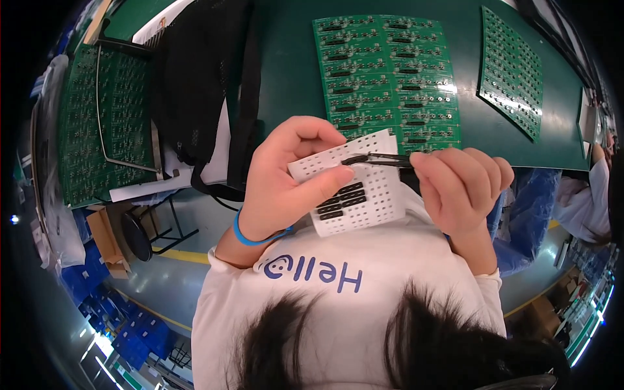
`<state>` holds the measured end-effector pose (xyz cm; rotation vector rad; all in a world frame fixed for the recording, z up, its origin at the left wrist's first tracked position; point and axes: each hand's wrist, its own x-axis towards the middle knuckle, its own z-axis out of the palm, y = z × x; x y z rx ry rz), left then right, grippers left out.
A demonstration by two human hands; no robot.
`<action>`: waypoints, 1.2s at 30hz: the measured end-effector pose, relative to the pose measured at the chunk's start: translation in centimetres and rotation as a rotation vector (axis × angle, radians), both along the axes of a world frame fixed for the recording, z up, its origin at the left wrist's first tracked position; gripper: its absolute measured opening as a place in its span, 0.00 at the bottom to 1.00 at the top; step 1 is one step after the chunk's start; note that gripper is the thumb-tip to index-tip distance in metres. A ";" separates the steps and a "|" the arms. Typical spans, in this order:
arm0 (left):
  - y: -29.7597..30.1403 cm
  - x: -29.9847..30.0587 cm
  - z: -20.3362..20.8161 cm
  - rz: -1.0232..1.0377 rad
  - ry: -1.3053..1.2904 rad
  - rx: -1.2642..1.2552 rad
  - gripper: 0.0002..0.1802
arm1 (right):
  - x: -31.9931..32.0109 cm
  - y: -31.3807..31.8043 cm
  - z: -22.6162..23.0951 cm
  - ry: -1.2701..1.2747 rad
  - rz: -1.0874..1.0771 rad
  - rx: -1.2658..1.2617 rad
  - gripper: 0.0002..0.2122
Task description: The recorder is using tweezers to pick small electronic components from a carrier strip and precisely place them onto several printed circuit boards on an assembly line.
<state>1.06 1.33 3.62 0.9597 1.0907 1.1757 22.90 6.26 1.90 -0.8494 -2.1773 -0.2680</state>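
My left hand [278, 179] grips a white perforated sheet [380, 198] by its left side, thumb on top. The sheet is tilted in front of my chest and has rows of small holes. Several black rectangular pieces [351, 198] sit in a cluster on its lower part. In my right hand [460, 185] is a pair of black tweezers [389, 158], pinched between thumb and fingers. Their tips reach a dark piece beside my left thumb; whether they grip it I cannot tell. Just beyond the sheet lies a green circuit board panel [361, 84] with rows of components.
Another green board panel [513, 71] lies at the right of the green table [286, 65]. On the left are a black bag [195, 78], more green boards [81, 123] and a metal wire frame [102, 123]. A black stool [138, 237] stands on the floor at left.
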 end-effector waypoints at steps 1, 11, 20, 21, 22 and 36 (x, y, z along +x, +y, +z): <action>0.0 -0.2 -0.2 0.005 0.016 -0.009 0.17 | 0.0 -0.1 -0.1 0.004 0.008 0.013 0.12; 2.7 -5.1 2.4 0.303 0.411 0.143 0.15 | 2.4 -2.7 5.4 0.170 0.058 0.203 0.13; 11.8 -10.2 3.7 0.230 0.647 0.169 0.16 | 5.9 -0.9 11.6 -0.182 0.220 0.570 0.14; 12.6 -10.1 3.4 0.247 0.670 0.197 0.17 | 5.9 -0.1 11.5 -0.148 0.199 0.677 0.14; 13.1 -10.1 3.1 0.266 0.692 0.227 0.17 | 5.8 0.3 11.3 -0.114 0.180 0.785 0.13; 2.0 -4.0 -2.4 0.318 -0.252 -0.042 0.15 | 4.6 1.2 -1.7 0.301 -0.310 -0.904 0.14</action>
